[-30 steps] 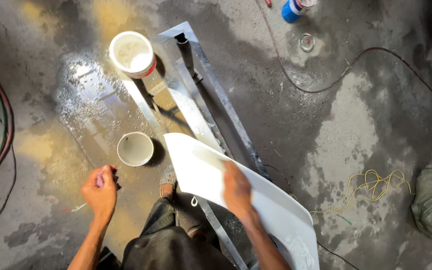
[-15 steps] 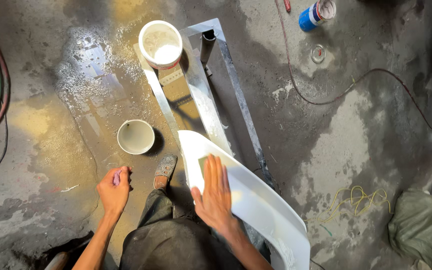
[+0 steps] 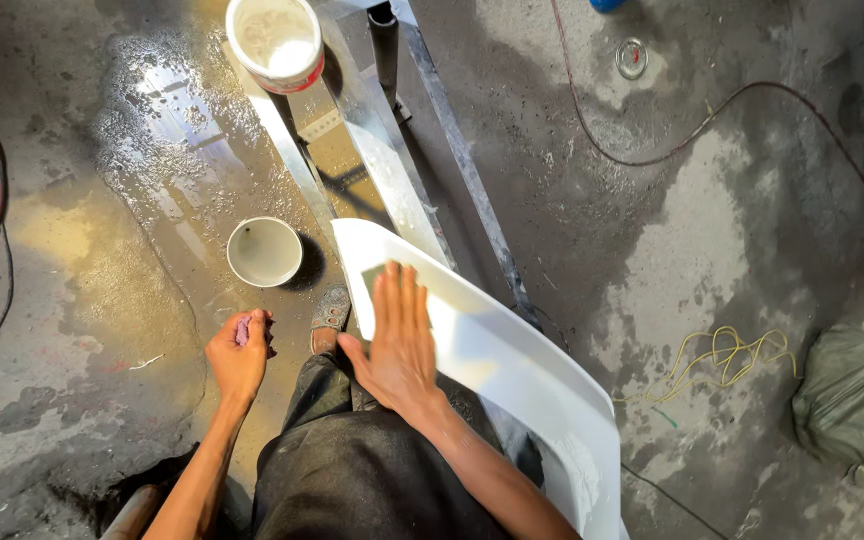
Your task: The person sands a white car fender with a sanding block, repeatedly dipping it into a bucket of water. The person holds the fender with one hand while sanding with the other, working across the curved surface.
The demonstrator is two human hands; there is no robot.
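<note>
- Right hand (image 3: 399, 345): flat, fingers spread, pressing a dark square pad on the smooth white curved panel (image 3: 512, 370), centre.
- Left hand (image 3: 240, 352): curled round a small pinkish wad.
- Small round cup (image 3: 264, 252) on wet concrete, left of the panel.

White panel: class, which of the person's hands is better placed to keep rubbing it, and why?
Right. The right hand lies flat on the white panel, fingers spread. The left hand is off the panel, closed on a small pinkish thing near the small cup.
</note>
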